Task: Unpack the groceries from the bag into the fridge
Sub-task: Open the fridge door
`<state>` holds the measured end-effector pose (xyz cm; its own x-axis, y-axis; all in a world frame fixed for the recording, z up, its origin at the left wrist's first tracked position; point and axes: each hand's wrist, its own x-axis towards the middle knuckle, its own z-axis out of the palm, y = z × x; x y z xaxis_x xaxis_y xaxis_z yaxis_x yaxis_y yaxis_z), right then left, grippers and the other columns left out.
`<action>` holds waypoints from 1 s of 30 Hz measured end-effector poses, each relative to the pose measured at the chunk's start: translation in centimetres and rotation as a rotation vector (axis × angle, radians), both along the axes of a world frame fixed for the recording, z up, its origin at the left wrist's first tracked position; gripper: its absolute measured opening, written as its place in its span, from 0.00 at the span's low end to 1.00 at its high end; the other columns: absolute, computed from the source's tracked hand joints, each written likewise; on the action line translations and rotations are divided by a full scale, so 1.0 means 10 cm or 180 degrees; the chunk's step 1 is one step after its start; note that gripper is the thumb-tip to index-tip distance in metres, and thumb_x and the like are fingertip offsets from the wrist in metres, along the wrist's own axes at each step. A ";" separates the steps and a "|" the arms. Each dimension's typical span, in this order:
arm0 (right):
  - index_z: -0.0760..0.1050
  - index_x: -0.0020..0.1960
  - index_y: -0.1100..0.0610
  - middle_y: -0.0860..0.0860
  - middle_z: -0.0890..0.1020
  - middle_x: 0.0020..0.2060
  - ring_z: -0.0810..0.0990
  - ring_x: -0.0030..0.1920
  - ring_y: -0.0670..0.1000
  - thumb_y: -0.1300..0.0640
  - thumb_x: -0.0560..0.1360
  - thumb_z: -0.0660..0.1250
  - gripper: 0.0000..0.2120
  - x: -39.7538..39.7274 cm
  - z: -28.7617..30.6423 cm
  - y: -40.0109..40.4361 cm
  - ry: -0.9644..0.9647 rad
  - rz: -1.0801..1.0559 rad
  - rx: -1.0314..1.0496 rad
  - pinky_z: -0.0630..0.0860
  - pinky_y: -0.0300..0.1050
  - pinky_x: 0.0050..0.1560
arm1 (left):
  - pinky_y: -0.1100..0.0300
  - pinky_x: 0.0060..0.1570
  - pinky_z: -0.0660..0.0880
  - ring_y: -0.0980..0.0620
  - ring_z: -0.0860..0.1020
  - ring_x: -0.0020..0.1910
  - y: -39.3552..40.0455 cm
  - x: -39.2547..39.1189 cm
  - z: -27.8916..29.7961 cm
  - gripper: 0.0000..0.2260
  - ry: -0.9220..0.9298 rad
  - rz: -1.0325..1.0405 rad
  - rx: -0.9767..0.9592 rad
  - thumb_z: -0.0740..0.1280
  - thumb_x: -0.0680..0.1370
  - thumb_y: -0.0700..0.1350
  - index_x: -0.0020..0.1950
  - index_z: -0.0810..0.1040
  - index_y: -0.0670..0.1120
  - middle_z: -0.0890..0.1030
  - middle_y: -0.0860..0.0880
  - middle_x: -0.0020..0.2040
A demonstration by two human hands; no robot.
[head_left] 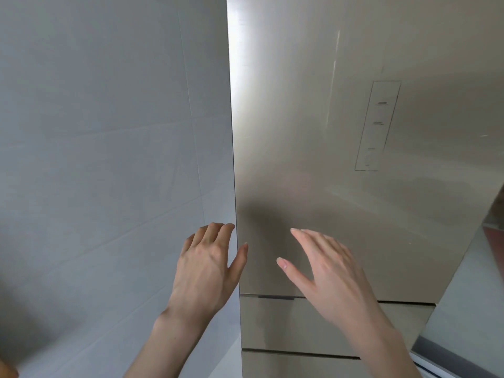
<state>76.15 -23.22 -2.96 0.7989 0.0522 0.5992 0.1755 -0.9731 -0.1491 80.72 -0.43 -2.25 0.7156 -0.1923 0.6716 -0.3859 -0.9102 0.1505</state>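
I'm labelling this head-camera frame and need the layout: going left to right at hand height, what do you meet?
Grey tiled wall → left hand, fingers at the fridge door's left edge → right hand, open in front of the fridge door.
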 end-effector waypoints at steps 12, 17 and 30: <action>0.71 0.76 0.54 0.49 0.71 0.76 0.67 0.78 0.51 0.42 0.82 0.63 0.26 0.85 0.12 -0.21 -0.0845 0.0726 0.0225 0.68 0.54 0.74 | 0.49 0.52 0.78 0.43 0.78 0.59 -0.32 0.72 0.21 0.26 -0.0240 0.0227 -0.0532 0.62 0.82 0.58 0.73 0.71 0.43 0.79 0.47 0.61; 0.70 0.78 0.55 0.53 0.65 0.80 0.61 0.81 0.56 0.46 0.82 0.65 0.27 1.08 0.11 -0.32 -0.1235 0.0579 -0.0061 0.62 0.61 0.78 | 0.46 0.59 0.78 0.42 0.75 0.65 -0.52 0.85 0.28 0.31 -0.0443 0.0019 -0.0917 0.63 0.83 0.56 0.81 0.60 0.42 0.74 0.44 0.69; 0.55 0.84 0.49 0.52 0.54 0.84 0.53 0.83 0.59 0.41 0.82 0.63 0.35 1.37 -0.02 -0.44 -0.1166 -0.0279 -0.0747 0.56 0.68 0.78 | 0.61 0.59 0.73 0.51 0.69 0.70 -0.78 1.12 0.25 0.50 -0.0116 -0.0562 -0.1320 0.72 0.78 0.57 0.84 0.38 0.45 0.57 0.46 0.79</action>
